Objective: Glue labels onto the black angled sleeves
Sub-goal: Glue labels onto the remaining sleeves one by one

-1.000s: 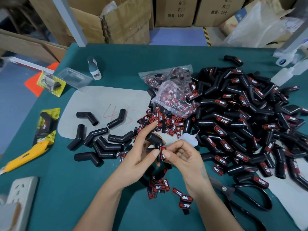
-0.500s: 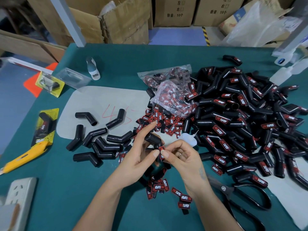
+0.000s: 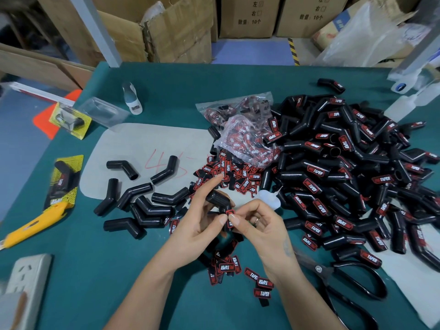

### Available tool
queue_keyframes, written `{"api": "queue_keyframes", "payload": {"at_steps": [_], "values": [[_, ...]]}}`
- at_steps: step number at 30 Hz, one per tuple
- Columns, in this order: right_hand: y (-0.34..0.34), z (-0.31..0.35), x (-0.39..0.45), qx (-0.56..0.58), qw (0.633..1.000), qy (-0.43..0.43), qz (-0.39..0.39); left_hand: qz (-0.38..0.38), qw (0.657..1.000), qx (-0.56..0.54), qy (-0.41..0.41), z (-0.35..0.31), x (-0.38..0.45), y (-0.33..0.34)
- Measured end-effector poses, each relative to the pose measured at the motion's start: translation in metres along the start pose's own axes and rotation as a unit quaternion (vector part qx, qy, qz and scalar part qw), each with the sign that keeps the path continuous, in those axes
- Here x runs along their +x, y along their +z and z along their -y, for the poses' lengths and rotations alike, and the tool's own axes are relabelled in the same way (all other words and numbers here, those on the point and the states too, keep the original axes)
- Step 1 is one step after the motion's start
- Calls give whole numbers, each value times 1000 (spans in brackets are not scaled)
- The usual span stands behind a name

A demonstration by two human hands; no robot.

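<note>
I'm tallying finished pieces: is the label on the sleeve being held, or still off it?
On it, though bonding cannot be told. The red label lies against the held sleeve, pinched there by left hand and right hand.

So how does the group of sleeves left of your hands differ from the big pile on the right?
The left group of sleeves is plain black with no labels showing; the right pile mostly carries red and black TAPER labels. The left group is a handful, mostly lying flat on the table; the right pile is far larger and heaped. Both are the same black angled sleeves.
</note>
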State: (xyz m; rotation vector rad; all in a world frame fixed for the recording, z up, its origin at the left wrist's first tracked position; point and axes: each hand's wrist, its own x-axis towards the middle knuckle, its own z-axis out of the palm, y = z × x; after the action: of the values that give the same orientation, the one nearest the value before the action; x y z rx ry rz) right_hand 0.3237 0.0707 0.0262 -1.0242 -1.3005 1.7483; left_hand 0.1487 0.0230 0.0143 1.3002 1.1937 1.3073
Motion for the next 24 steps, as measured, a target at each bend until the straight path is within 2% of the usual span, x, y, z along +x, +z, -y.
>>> {"api": "queue_keyframes", "payload": {"at_steps": [11,15,19,24], "values": [[2,1,0,-17,1000,-23,-9,-17,999,-35,7,-3,3,5],[4,0,-3,-1,998,-50,-30,-91,991,-96,17,-5,7,7],[8,-2,-6,-30,997,-46,-57,-175,965,-196,-1,-7,10,13],[13,-5,-3,-19,996,-47,-69,-198,951,-236,-4,-9,10,19]]}}
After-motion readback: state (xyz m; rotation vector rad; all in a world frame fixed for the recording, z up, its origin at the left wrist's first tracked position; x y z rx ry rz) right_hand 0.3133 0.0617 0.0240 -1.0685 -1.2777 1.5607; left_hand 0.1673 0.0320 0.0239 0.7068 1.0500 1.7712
